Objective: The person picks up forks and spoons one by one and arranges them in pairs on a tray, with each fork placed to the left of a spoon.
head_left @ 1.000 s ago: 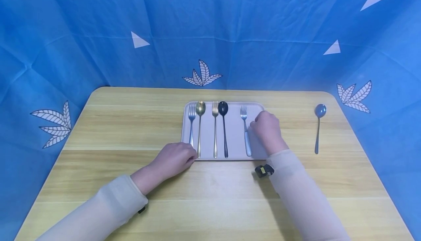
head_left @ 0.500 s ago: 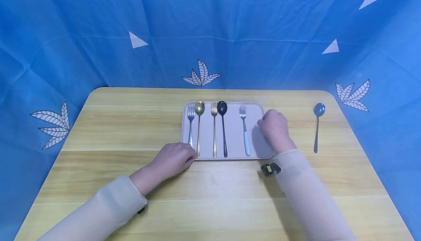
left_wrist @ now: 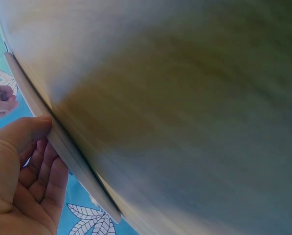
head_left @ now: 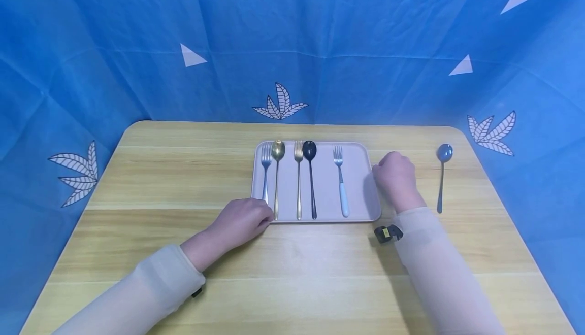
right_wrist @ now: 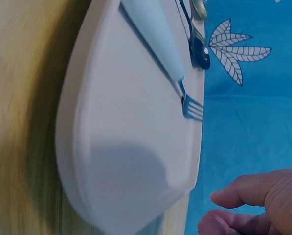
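A pale tray [head_left: 326,188] lies on the table. From left to right it bears a silver fork [head_left: 266,160], a gold spoon [head_left: 278,151], a gold fork [head_left: 298,157], a black spoon [head_left: 310,152] and, set apart, a fork with a light-blue handle [head_left: 344,199]. At the front left corner my left hand [head_left: 242,221] holds the tray's edge, thumb [left_wrist: 40,127] against the outer wall and fingers curled over the rim. My right hand [head_left: 396,177] hovers just beyond the right rim, loosely curled around nothing; its thumb and fingers stand apart in the right wrist view.
To the right, a silver spoon [head_left: 444,153] lies alone on the wooden table [head_left: 311,279], bowl toward the back. A blue cloth [head_left: 365,40] with leaf prints surrounds the table's back and sides. A small black device [head_left: 388,233] sits at the right cuff.
My right hand has moved right, from above the tray's right end to beyond its rim. The left hand, tray and cutlery stay where they were.
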### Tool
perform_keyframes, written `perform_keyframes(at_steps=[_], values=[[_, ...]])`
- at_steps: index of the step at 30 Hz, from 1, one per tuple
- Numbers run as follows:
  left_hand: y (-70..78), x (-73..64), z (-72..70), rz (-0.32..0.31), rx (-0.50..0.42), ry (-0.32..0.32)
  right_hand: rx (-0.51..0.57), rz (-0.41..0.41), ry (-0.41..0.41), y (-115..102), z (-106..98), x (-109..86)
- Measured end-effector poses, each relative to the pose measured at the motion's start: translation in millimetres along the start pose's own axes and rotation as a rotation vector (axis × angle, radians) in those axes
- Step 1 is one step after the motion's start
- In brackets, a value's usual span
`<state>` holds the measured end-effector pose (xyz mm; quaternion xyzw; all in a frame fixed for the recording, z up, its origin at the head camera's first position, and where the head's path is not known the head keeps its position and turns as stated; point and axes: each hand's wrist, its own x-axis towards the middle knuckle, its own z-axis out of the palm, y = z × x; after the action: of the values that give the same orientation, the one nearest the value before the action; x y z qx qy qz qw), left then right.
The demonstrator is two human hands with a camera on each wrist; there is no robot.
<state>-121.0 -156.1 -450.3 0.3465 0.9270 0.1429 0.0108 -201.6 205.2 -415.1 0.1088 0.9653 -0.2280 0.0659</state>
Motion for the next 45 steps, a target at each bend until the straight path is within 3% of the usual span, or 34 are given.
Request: perform_keyframes(at_steps=[9, 17, 25, 29, 45], values=[[0.5, 0.7, -1.5, -0.003, 0.0, -0.015, 0.03, 0.06, -0.04, 15.1, -10.0, -2.0], [0.6, 0.7, -1.6, 0.008, 0.004, -0.005, -0.014, 0.036, -0.02, 29.2, -21.9, -0.7], [1.1, 1.5, -2.0, 0.016, 0.007, -0.01, -0.212, -0.034, 0.036, 47.7, -34.3, 7.9], [1.3, 1.5, -2.8, 0.012, 0.004, -0.013, -0.143, 0.018, 0.009, 54.0, -36.5, 11.6], [3.3, 1.1, -6.6, 0.002, 0.011, -0.013, -0.111, 0.133, -0.033, 87.4, -44.6, 21.8]])
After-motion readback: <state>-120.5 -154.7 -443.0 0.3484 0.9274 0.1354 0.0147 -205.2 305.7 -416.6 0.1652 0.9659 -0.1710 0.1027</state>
